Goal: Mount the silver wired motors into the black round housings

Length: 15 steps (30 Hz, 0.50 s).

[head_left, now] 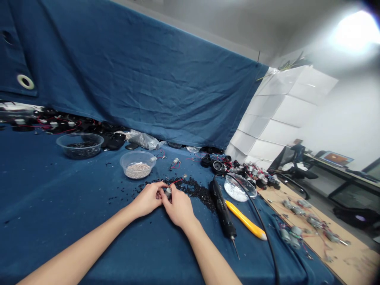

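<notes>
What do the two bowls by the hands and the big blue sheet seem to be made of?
Both bowls look like thin, glossy clear plastic: their contents show through. The sheet seems to be matte woven cloth, judging by its soft creases.

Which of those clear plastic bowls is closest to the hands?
The middle bowl of the front three, with brownish pieces, beyond the left hand; the left bowl holds black pieces, the right bowl white bits.

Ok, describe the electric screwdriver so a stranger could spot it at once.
On the blue cloth, right of the right hand, lies the electric screwdriver, its thin metal bit pointing toward the person. It is the long black tool with a cable, unlike the yellow handle beside it.
</notes>
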Tool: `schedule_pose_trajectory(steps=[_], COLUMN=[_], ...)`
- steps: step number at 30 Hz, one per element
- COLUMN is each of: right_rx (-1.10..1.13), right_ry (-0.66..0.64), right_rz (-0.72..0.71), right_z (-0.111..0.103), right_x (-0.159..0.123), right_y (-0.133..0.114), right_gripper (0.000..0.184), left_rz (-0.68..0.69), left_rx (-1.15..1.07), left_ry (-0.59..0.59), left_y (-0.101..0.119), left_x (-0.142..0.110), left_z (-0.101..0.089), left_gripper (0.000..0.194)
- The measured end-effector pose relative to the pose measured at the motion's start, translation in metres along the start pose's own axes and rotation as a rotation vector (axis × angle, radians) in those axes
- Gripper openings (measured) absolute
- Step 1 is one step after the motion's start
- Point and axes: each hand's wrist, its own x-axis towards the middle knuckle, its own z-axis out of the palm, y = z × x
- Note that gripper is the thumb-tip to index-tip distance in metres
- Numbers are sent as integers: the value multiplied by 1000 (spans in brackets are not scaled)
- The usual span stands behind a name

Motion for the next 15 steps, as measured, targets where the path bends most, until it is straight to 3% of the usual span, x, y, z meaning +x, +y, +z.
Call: schedule_pose_trajectory(steps=[15], right_rx=[-17], right_ry=[2], right_rz=[-30], right_z=[-1], right_x=[-1], right_y=[0], right_gripper=[32], left_rz=[-3], left_rx=[-17], left_ry=[-3], left_y=[-6], left_x=[2], left_z=[5], left_gripper=[28])
